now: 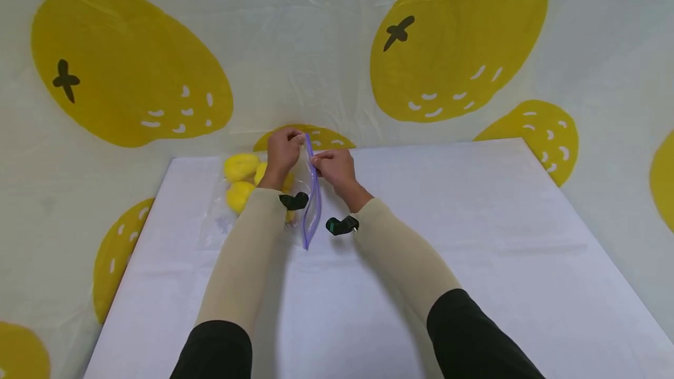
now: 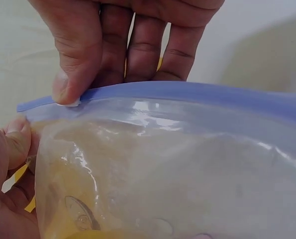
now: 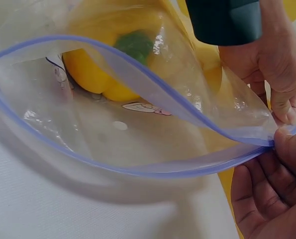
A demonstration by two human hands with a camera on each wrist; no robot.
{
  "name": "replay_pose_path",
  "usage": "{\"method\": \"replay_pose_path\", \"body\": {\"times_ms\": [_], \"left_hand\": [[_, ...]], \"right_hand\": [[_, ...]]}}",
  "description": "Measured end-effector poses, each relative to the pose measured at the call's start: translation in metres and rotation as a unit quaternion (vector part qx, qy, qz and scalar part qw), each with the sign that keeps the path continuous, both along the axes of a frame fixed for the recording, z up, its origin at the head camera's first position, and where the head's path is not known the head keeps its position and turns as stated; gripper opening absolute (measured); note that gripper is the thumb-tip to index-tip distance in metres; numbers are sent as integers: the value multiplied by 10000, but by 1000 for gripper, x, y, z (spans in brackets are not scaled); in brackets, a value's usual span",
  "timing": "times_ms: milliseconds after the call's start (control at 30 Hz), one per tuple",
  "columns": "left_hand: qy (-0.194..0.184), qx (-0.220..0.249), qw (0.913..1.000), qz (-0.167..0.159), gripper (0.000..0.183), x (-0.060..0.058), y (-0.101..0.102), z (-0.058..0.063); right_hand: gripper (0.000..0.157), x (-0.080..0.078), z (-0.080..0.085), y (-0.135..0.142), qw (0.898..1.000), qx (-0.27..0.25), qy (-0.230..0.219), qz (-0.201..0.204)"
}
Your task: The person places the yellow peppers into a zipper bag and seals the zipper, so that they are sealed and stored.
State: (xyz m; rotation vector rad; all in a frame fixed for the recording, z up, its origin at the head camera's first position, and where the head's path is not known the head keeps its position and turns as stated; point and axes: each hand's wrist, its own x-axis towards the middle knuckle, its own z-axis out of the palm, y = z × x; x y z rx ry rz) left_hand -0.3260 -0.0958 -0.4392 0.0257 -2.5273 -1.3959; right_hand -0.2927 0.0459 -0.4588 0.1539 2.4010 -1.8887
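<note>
A clear zip bag (image 3: 152,144) with a purple zip edge lies on the table with several yellow, lobed things (image 1: 241,166) in it. One has a green patch and looks like a bell pepper (image 3: 88,72). My left hand (image 1: 282,151) pinches the bag's far top corner between thumb and fingers. Close by, my right hand (image 1: 338,167) pinches the purple zip (image 2: 187,92) just in from that corner, its thumb on a small white slider (image 2: 70,103). Away from the hands the bag's mouth gapes, as the right wrist view shows.
The table (image 1: 447,250) has a white cover. Behind it hangs a pale cloth (image 1: 295,63) printed with large yellow fruit. Small dark devices are strapped at the left wrist (image 1: 293,201) and the right wrist (image 1: 342,226).
</note>
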Motion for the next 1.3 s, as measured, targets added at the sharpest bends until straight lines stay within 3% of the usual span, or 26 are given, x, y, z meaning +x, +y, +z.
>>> {"method": "replay_pose_path", "body": {"times_ms": [767,1300], "left_hand": [[196,427,9986,237,21,-10,-7,-1],[225,619,9970,418,24,-7,-10,0]], "right_hand": [[24,5,-10,-3,9991,372,224,19],[24,19,-15,1,9976,671,40,149]]}}
